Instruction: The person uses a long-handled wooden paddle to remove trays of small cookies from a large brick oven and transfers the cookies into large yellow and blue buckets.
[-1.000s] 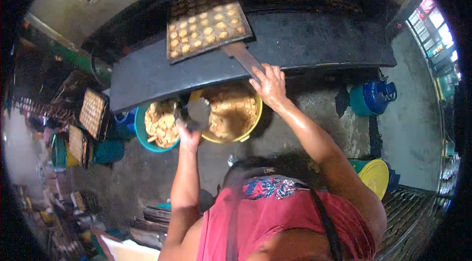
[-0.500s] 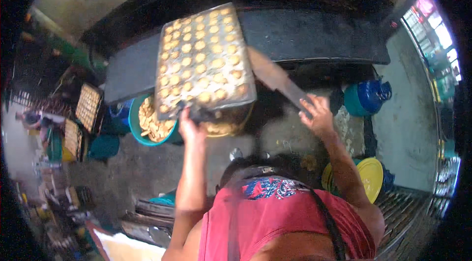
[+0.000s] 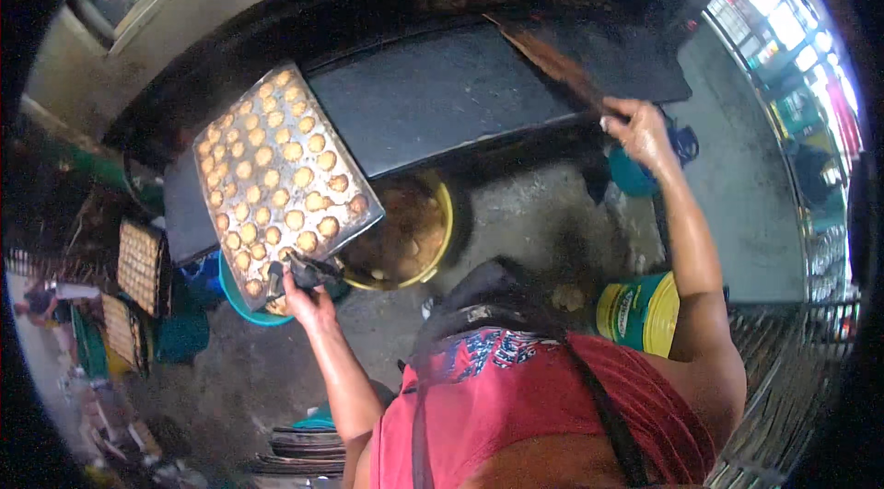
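My left hand (image 3: 308, 300) grips the near corner of a metal baking tray (image 3: 357, 226) through a dark cloth (image 3: 315, 273). Rows of round golden cookies (image 3: 264, 157) cover the tray, which is held up at a slant above a teal basin (image 3: 226, 285), hiding most of it. Out to the right, my right hand (image 3: 642, 132) is closed around the handle of a long wooden paddle (image 3: 554, 63). The paddle's blade reaches over the dark ledge (image 3: 433, 102), apart from the tray.
Beside the teal basin stands a yellow-rimmed tub (image 3: 447, 227) with brown contents. More cookie trays (image 3: 138, 266) lean at the left. A yellow and green bucket (image 3: 642, 309) sits near my right arm, with a blue-teal container (image 3: 631, 172) beyond. Stacked dark trays (image 3: 299, 452) lie low at the left.
The tray has moved left and nearer, turning as it goes. My right hand and the paddle have shifted right and farther out, away from the tray. More of the yellow-rimmed tub shows.
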The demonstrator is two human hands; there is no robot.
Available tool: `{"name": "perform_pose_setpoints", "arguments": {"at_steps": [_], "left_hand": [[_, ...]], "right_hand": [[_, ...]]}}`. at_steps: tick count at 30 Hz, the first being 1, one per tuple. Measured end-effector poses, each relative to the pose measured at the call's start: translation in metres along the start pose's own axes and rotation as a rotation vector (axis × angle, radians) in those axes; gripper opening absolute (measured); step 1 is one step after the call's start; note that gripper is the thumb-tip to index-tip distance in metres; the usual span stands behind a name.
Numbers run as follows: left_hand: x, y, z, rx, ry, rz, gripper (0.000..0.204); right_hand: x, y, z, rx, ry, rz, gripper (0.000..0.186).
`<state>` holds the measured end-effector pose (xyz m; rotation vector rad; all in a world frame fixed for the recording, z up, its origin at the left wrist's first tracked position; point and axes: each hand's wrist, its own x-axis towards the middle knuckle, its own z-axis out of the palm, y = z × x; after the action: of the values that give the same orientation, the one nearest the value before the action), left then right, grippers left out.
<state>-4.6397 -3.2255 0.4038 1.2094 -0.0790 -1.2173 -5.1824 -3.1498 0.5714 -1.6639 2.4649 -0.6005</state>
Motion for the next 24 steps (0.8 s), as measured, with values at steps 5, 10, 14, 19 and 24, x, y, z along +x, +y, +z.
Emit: {"name": "perform_pose_setpoints", "arguments": {"at_steps": [5,10,14,19,24], "left_hand": [[0.007,-0.009,0.013,0.037,-0.041,0.035,0.031],[-0.028,-0.043,-0.013,-0.099,0.045,0.043,0.043],[-0.109,-0.103,-0.031,0.081,0.156,-0.108,0.051],[-0.155,-0.14,-0.054,0.091,-0.007,-0.278,0.05],[-0.15,-0.153,-0.005,-0.185,-0.457,-0.385,0.057]], "right_hand": [[0.052,0.049,0.116,-0.033,0.222,-0.167,0.037],[0.208,0.001,0.162,-0.228,0.226,-0.135,0.042],[0.239,-0.01,0.187,-0.255,0.217,-0.102,0.043],[0.209,0.006,0.173,-0.163,0.339,-0.088,0.036],[0.155,0.018,0.153,-0.16,0.388,-0.16,0.037]]}}
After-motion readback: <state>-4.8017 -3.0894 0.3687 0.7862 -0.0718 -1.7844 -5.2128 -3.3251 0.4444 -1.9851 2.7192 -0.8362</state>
